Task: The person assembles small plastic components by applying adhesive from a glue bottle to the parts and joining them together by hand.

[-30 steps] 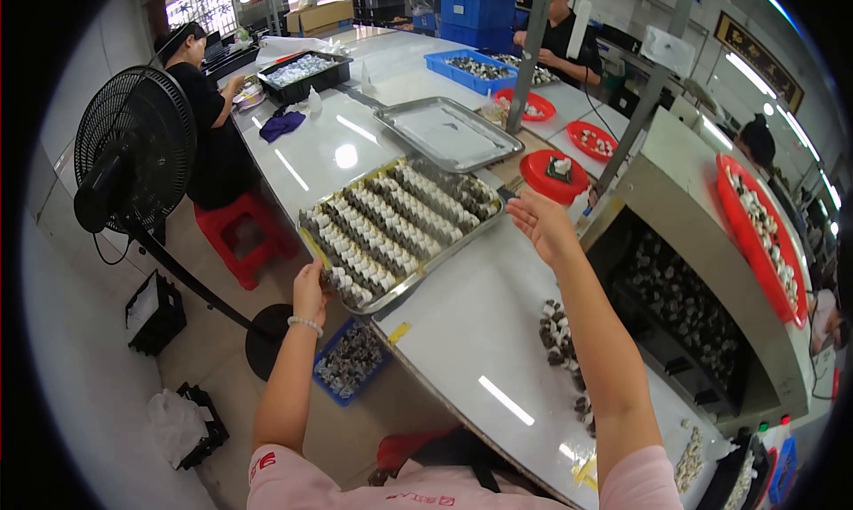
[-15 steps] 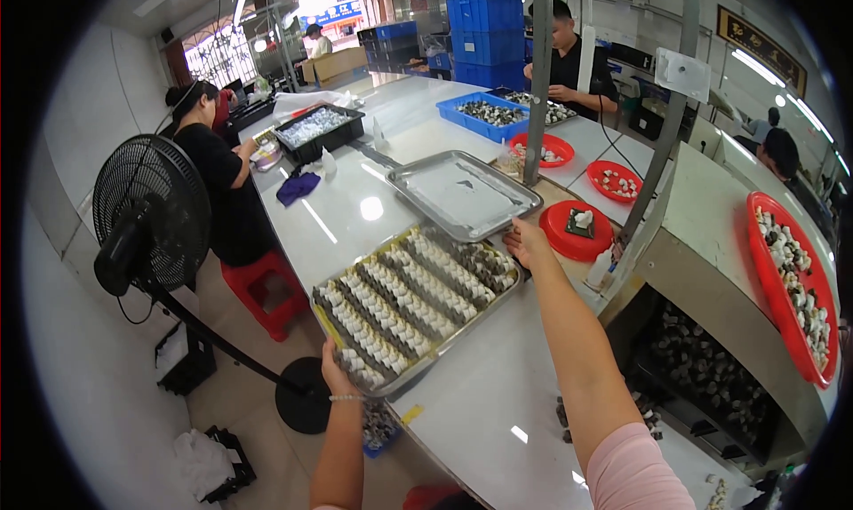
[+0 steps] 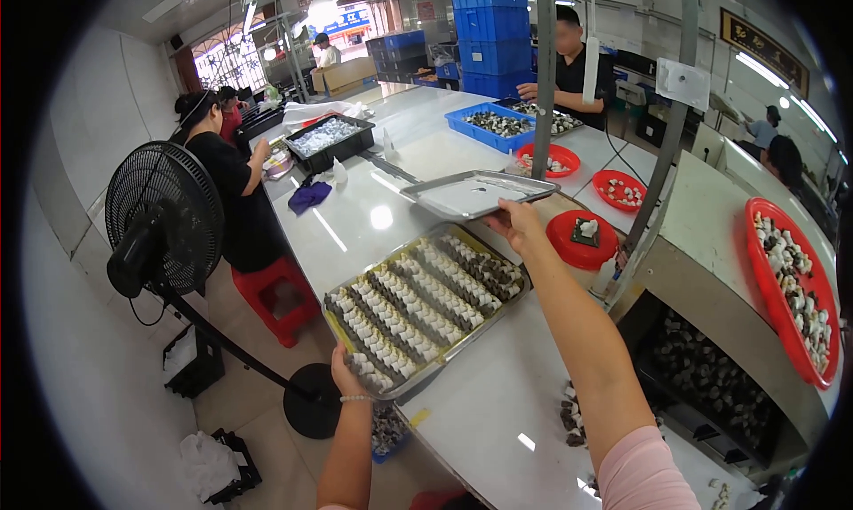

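A person's left hand [image 3: 348, 374] closes its grip on the near corner of a long rectangular metal tray packed with rows of small dark-and-white parts [image 3: 425, 304], while the right hand [image 3: 519, 227] pinches the near rim of an empty shallow silver metal tray [image 3: 475, 194], held tilted just above and beyond the filled tray's far end. The filled tray lies on the glossy white worktop [image 3: 515, 377], its near corner overhanging the worktop's edge; its long axis runs diagonally from that corner, at the left hand, up and away toward the right hand, and the rows of parts run across it. The step in hand looks like handling the two trays together, one steadied, one lifted; any next move would call for keeping the loaded tray level so its rows do not slide, and for a firm pinch on the empty one. Just right of the filled tray's far end sits a round red plastic dish [image 3: 582, 240]; well to its left a black pedestal fan [image 3: 163, 219] stands on the floor beside a red stool [image 3: 275, 297]. Beyond the tray, other workers tend a blue plastic crate of parts [image 3: 494, 124] and a black bin [image 3: 330, 140].
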